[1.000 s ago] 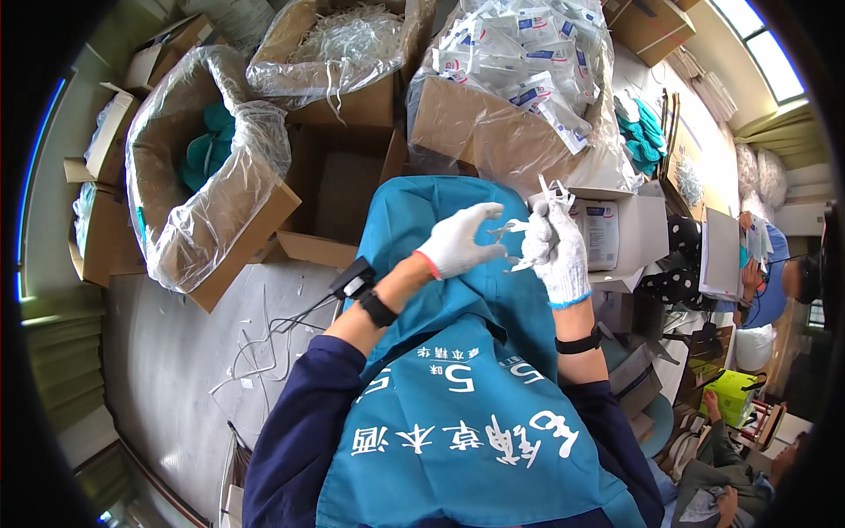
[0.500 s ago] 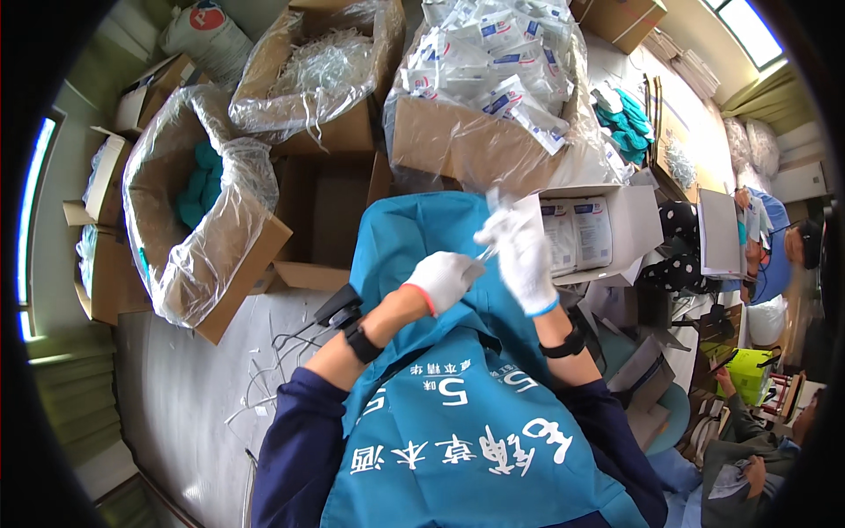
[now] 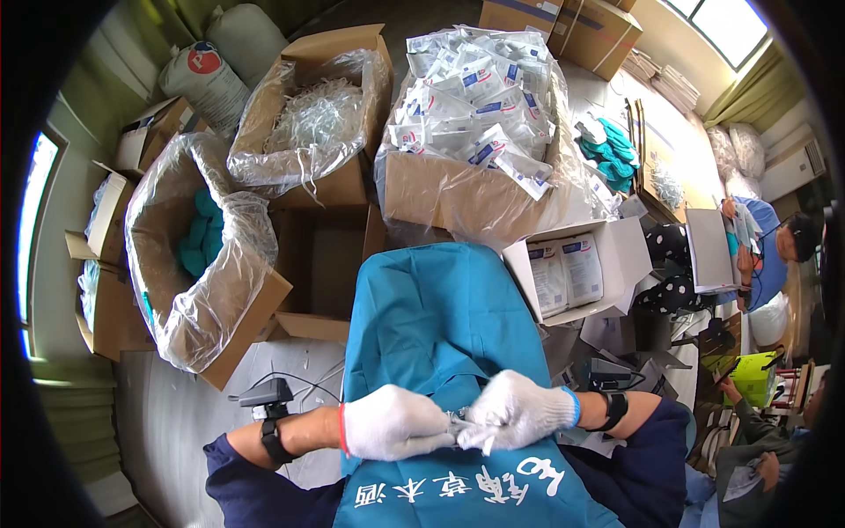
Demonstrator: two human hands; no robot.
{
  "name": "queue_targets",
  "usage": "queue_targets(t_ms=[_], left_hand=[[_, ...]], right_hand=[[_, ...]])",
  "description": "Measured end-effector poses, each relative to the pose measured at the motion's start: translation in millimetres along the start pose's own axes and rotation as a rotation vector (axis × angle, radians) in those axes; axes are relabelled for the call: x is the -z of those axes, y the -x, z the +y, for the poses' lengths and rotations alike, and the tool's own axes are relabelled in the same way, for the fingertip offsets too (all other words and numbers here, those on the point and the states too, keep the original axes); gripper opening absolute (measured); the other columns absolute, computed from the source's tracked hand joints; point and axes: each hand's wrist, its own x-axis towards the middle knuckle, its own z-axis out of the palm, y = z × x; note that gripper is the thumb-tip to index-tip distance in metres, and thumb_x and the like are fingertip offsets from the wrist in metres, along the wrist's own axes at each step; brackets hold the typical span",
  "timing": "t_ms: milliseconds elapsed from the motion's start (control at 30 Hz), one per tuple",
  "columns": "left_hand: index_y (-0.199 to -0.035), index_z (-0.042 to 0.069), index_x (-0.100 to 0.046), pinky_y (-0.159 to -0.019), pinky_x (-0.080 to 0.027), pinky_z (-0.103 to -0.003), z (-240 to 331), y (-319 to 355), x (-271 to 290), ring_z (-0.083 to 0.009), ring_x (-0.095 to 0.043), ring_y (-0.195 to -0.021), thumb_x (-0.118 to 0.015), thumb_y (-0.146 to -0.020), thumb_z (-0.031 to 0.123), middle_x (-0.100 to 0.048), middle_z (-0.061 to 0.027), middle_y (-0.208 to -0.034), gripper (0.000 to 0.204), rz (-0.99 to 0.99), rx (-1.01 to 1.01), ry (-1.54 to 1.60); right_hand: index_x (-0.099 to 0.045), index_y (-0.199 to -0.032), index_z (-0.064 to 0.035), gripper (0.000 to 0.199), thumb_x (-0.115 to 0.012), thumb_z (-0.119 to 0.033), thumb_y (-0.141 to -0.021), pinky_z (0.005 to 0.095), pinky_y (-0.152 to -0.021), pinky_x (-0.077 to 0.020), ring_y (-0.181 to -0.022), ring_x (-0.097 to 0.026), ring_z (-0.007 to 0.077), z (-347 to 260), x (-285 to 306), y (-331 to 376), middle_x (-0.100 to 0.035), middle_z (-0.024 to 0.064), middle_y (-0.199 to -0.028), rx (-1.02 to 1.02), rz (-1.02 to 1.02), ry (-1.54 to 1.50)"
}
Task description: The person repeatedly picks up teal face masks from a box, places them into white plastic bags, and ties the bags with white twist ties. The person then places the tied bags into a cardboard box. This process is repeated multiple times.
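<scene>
White knit gloves cover both my hands, which meet low over the blue apron (image 3: 422,299). Pinched between the fingertips is a small clear plastic piece (image 3: 456,424), mostly hidden by the gloves, so its exact kind does not show. My left hand (image 3: 396,424), with a red cuff edge, grips it from the left. From the other side my right hand (image 3: 515,412), blue at the cuff, closes on it with curled fingers. Beyond the right hand, an open white box (image 3: 627,255) lies tilted with flat white printed packets (image 3: 583,267) in it.
A large carton (image 3: 440,189) heaped with sealed packets stands ahead. Left of it are a carton of clear tangled strips (image 3: 321,114), an open brown carton (image 3: 326,264) and a plastic-lined carton (image 3: 229,334) holding teal bundles (image 3: 201,233). Co-workers (image 3: 766,255) sit at right.
Both hands have come down toward my body and closed together at the clear piece; before, the right was raised beside the white box. The view has tilted up.
</scene>
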Motion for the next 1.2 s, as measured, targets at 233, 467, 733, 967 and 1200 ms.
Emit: queue_targets(t_ms=[233,467,733,967,1200], left_hand=[[-0.089,0.005,-0.070,-0.064,-0.053,-0.038,18,20,15,-0.0297,-0.064,-0.072,-0.064,-0.097,0.020,-0.064,-0.0108,-0.079,0.017,-0.008,0.028,0.017],[-0.089,0.004,-0.069,-0.061,-0.052,-0.039,15,40,47,-0.0297,-0.063,-0.068,-0.067,-0.093,0.016,-0.062,-0.0106,-0.074,0.013,-0.109,0.024,-0.045],[-0.081,0.005,-0.046,-0.045,-0.028,-0.026,-44,83,95,-0.0103,-0.039,-0.052,-0.052,-0.093,0.022,-0.043,-0.0018,-0.066,0.021,0.843,0.471,0.969],[-0.109,0.001,-0.067,-0.062,-0.040,-0.022,-135,-55,16,-0.0070,-0.048,-0.067,-0.058,-0.099,0.027,-0.062,-0.0004,-0.086,0.029,0.745,0.269,1.061],[-0.114,0.003,-0.073,-0.054,-0.031,-0.022,-114,-97,-18,-0.0057,-0.037,-0.061,-0.031,-0.106,0.061,-0.070,-0.0030,-0.085,0.072,0.264,0.267,0.884]], right_hand=[[-0.055,-0.062,-0.0088,0.039,-0.077,-0.028,-0.088,0.0368,-0.049,-0.0362,-0.051,-0.048,0.0297,-16,-6,8,-0.050,0.0084,-0.057,0.121,0.147,-0.050],[-0.069,-0.077,-0.0046,0.023,-0.074,-0.021,-0.091,0.0285,-0.056,-0.0488,-0.060,-0.065,0.0200,-9,4,18,-0.067,0.0083,-0.070,0.054,0.038,-0.005],[-0.065,-0.092,-0.0086,0.018,-0.059,-0.023,-0.102,0.0236,-0.046,-0.0426,-0.051,-0.055,0.0105,36,46,43,-0.061,0.0020,-0.068,-0.236,1.026,-1.088],[-0.048,-0.074,-0.0202,0.031,-0.059,-0.031,-0.101,0.0244,-0.039,-0.0306,-0.039,-0.034,0.0087,14,87,-21,-0.035,-0.0068,-0.053,-0.063,0.999,-1.410],[-0.039,-0.068,-0.0226,0.040,-0.056,-0.032,-0.103,0.0256,-0.038,-0.0265,-0.039,-0.028,0.0070,34,85,-31,-0.030,-0.0074,-0.052,0.013,0.970,-1.417]])
